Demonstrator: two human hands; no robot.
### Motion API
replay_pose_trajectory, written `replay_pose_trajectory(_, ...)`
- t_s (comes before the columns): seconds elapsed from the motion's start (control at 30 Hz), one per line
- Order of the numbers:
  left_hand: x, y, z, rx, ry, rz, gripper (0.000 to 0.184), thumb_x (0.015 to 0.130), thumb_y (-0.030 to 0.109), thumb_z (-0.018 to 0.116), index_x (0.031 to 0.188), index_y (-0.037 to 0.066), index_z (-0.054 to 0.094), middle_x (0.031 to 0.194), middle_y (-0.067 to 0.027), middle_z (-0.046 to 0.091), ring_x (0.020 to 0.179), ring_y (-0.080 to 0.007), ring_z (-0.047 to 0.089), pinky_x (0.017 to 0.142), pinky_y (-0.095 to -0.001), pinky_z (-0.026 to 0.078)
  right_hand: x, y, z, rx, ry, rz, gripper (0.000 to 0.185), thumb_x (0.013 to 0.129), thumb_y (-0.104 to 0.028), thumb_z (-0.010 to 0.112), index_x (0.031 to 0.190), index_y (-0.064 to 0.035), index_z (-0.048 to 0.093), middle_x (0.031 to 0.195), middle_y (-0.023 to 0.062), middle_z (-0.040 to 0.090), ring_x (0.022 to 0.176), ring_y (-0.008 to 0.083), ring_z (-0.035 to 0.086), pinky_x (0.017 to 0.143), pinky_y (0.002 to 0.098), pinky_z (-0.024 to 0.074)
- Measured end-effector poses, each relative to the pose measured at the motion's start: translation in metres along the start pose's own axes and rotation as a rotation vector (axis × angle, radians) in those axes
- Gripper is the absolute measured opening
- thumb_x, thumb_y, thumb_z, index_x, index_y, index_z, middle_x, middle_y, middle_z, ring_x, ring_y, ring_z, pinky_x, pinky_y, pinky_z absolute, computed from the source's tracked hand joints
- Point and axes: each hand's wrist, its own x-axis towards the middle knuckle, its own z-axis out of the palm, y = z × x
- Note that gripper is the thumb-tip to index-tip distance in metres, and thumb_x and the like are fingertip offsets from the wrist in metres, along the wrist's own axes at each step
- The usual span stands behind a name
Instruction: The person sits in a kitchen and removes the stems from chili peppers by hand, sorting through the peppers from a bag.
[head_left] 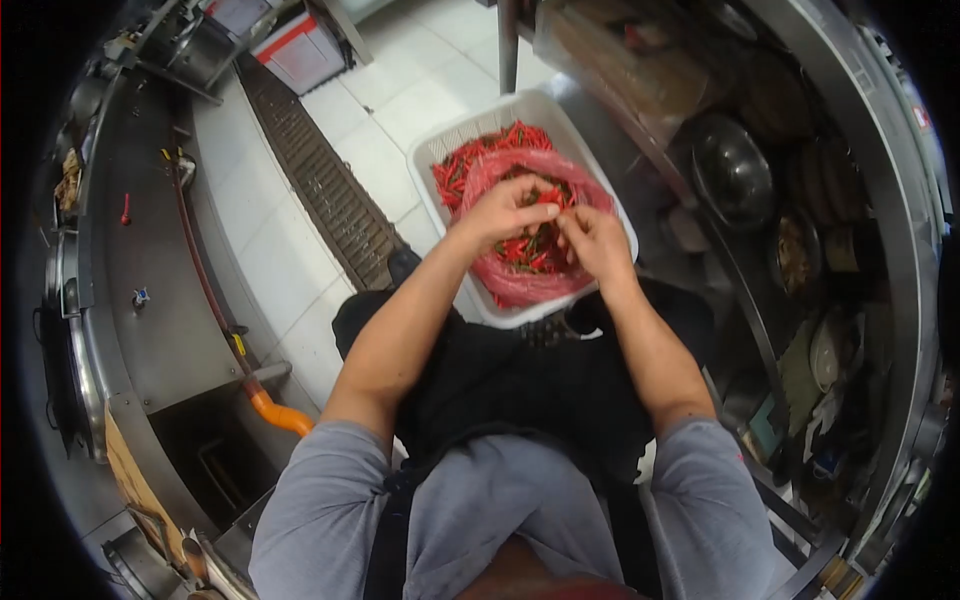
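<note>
A white plastic basket (418, 165) stands in front of my knees, with loose red chili peppers (452, 172) in its far-left part. Inside it sits an open pink plastic bag (520, 288) holding red chilies with green stems (525, 257). Above the bag's mouth, my left hand (505, 213) is closed, with a red chili pepper (549, 197) at its thumb and fingertips. My right hand (598, 243) meets it from the right, its fingers pinched together close to that chili. Whatever sits between the right fingertips is hidden.
A drain grate (320, 170) runs along the tiled floor on the left, beside a steel unit with an orange hose (277, 412). A red-and-white box (300, 55) stands farther off. Metal shelving with a dark bowl (733, 172) lines the right.
</note>
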Motion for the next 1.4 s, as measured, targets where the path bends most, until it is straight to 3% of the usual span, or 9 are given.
replay_pose_trajectory(0.5,0.007,0.005,-0.019,-0.252,0.059,-0.15,0.017,0.092,0.022,0.062,0.1,0.007,0.06,0.08,-0.0007,0.06,0.062,-0.0061,0.052,0.044,-0.0181,0.03,-0.009,-0.019,0.006,0.071,0.037,-0.25,0.016,0.089,-0.009,0.064,0.099,0.0018,0.07,0.074,0.0057,0.069,0.051,0.0062,0.054,0.047,0.0214,0.0434)
replay_pose_trajectory(0.57,0.01,0.015,-0.031,-0.002,0.317,-0.068,0.013,0.089,0.019,0.062,0.097,0.008,0.061,0.079,-0.0006,0.061,0.063,-0.0062,0.054,0.048,-0.0183,0.035,-0.008,-0.015,0.007,0.101,0.016,-0.207,0.017,0.09,-0.01,0.063,0.1,0.0022,0.07,0.074,0.0058,0.069,0.051,0.0062,0.054,0.047,0.0214,0.0431)
replay_pose_trajectory(0.6,0.019,0.004,-0.052,0.196,0.433,0.009,0.018,0.084,0.018,0.063,0.095,0.005,0.063,0.085,-0.0066,0.066,0.07,-0.0141,0.061,0.059,-0.0267,0.047,-0.008,-0.013,0.008,0.133,-0.002,-0.155,0.017,0.09,-0.01,0.063,0.1,0.0026,0.069,0.073,0.006,0.068,0.05,0.0061,0.054,0.046,0.0214,0.0428)
replay_pose_trajectory(0.67,0.028,0.001,-0.081,0.651,0.713,0.128,0.027,0.08,0.018,0.064,0.103,0.003,0.065,0.097,-0.0136,0.069,0.086,-0.0248,0.066,0.079,-0.0354,0.052,-0.006,-0.008,0.007,0.129,-0.01,-0.132,0.018,0.09,-0.01,0.063,0.101,0.0033,0.069,0.073,0.0062,0.068,0.05,0.006,0.054,0.046,0.0214,0.0425)
replay_pose_trajectory(0.77,0.026,0.012,-0.098,0.873,0.685,0.112,0.036,0.078,0.018,0.064,0.111,0.005,0.065,0.107,-0.0175,0.067,0.101,-0.0306,0.065,0.092,-0.036,0.049,-0.006,-0.007,0.006,0.105,-0.007,-0.106,0.018,0.09,-0.014,0.062,0.099,0.0001,0.069,0.071,0.0064,0.069,0.05,0.0082,0.056,0.049,0.0245,0.0446)
replay_pose_trajectory(0.97,0.013,0.03,-0.104,0.937,0.759,0.195,0.036,0.078,0.012,0.063,0.113,0.006,0.066,0.109,-0.0176,0.067,0.105,-0.0295,0.064,0.094,-0.0358,0.049,-0.011,-0.008,-0.004,0.122,0.041,-0.096,0.018,0.089,-0.012,0.064,0.099,0.0016,0.069,0.071,0.0053,0.068,0.051,0.0076,0.056,0.049,0.0237,0.0441)
replay_pose_trajectory(1.17,0.014,0.023,-0.102,0.803,0.648,0.238,0.032,0.081,0.011,0.06,0.112,0.006,0.065,0.104,-0.0177,0.069,0.099,-0.0281,0.067,0.089,-0.0359,0.051,-0.029,-0.047,-0.076,0.194,0.49,-0.263,0.016,0.089,-0.008,0.063,0.1,0.0029,0.069,0.075,0.0062,0.067,0.056,0.0081,0.057,0.051,0.0209,0.0431)
replay_pose_trajectory(1.37,0.008,0.032,-0.082,0.824,0.612,0.251,0.031,0.083,0.014,0.058,0.113,0.006,0.065,0.099,-0.0172,0.069,0.094,-0.0279,0.067,0.085,-0.0358,0.052,-0.009,-0.058,-0.179,-0.118,0.762,-0.219,0.026,0.087,-0.011,0.066,0.109,0.0015,0.066,0.086,0.0093,0.069,0.062,0.0115,0.061,0.056,0.0231,0.0463)
replay_pose_trajectory(1.4,0.005,0.03,-0.079,0.858,0.609,0.274,0.031,0.085,0.014,0.058,0.114,0.005,0.064,0.099,-0.0164,0.069,0.093,-0.0261,0.068,0.085,-0.0343,0.052,0.0,-0.043,-0.199,-0.649,0.734,-0.368,0.028,0.085,-0.011,0.067,0.111,-0.0008,0.066,0.093,0.0101,0.068,0.068,0.0144,0.063,0.061,0.0259,0.0483)
